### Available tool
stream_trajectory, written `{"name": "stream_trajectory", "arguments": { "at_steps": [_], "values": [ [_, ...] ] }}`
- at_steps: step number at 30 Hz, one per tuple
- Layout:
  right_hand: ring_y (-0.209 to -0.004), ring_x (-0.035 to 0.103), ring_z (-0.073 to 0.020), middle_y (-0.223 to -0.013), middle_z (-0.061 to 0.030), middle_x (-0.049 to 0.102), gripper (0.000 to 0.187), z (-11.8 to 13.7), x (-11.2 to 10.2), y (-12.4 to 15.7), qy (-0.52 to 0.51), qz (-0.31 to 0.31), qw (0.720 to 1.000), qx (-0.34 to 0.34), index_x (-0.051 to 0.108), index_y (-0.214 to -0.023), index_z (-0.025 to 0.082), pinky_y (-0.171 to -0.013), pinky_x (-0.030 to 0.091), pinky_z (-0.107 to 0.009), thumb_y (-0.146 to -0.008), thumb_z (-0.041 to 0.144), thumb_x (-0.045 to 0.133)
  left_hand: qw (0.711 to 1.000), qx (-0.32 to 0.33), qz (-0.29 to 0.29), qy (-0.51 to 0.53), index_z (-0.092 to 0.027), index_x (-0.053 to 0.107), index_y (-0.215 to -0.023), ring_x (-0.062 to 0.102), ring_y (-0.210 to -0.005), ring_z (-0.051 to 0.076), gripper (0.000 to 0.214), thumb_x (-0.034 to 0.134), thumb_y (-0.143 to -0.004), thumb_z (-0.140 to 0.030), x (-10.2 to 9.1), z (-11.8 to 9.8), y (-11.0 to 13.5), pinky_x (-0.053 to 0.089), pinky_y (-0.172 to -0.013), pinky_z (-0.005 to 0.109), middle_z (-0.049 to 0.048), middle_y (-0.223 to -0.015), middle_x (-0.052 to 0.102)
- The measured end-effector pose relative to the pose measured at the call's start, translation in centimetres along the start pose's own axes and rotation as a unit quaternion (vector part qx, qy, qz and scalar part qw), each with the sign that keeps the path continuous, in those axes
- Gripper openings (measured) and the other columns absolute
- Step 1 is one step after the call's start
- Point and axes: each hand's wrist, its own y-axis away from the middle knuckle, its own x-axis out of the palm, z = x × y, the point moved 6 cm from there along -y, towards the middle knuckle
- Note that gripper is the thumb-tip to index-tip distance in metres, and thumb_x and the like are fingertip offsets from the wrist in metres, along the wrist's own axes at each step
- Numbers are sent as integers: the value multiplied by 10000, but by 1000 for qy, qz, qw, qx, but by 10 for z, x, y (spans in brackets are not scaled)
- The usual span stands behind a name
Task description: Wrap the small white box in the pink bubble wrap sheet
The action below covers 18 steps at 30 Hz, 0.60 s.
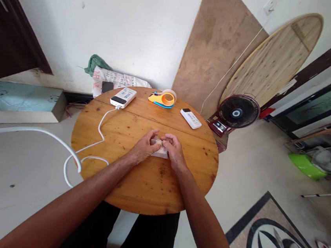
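Note:
Both my hands meet at the middle of a round wooden table (147, 185). My left hand (143, 147) and my right hand (174, 150) are curled around a small pale flat object (160, 150), which lies on the tabletop between them. Fingers of both hands press on its top edge. Most of the object is covered by my fingers, so I cannot make out what it is.
On the far side of the table lie a white power bank (123, 97) with a white cable (101, 127), an orange tape dispenser (162, 98) and a white remote control (191, 118). A small fan (237, 112) and a leaning wooden tabletop (274, 60) stand behind, right.

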Motion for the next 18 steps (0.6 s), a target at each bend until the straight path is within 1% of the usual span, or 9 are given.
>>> {"name": "stream_trajectory", "arguments": {
  "at_steps": [3,6,9,11,14,18],
  "values": [
    [-686,545,-131,-920,-1,633,376,1,2,-2,35,-4,999,-10,522,-977,212,-611,416,-257,-612,271,590,1000,10,-2,2,-139,376,-1369,487,-1194,264,753,630,-685,-325,0,-1,0,389,-1005,409,145,-1336,469],
    [-681,540,-130,-904,6,631,360,1,3,-1,31,-4,1000,-4,529,-955,217,-603,408,-252,-602,266,576,1000,15,-8,-9,-140,388,-1362,475,-1208,261,732,625,-694,-325,-1,-2,0,361,-1031,413,141,-1335,478],
    [-743,557,-138,-934,5,625,368,3,2,2,8,11,1000,-4,539,-957,219,-658,430,-257,-598,260,603,1000,15,-6,-15,-127,388,-1361,497,-1178,254,732,621,-701,-337,-1,-2,1,367,-1027,409,137,-1313,495],
    [-814,564,-153,-973,0,629,393,4,2,4,9,20,1000,-8,548,-975,222,-693,437,-260,-588,240,616,1000,15,-8,-14,-130,403,-1351,507,-1162,254,722,626,-697,-336,-1,-2,1,375,-1018,410,130,-1298,513],
    [-888,561,-171,-1005,-4,638,397,3,2,4,20,17,1000,-7,560,-977,226,-705,437,-261,-582,225,605,999,23,-20,-17,-134,442,-1321,502,-1168,253,693,635,-685,-330,-2,-5,1,359,-1034,412,122,-1276,539],
    [-854,569,-171,-967,0,648,363,0,-1,1,1,5,1000,6,573,-938,218,-700,444,-266,-575,230,588,1000,16,-21,-2,-131,440,-1323,507,-1167,265,715,645,-673,-346,-2,-4,1,371,-1025,432,138,-1298,527]
  ]
}}
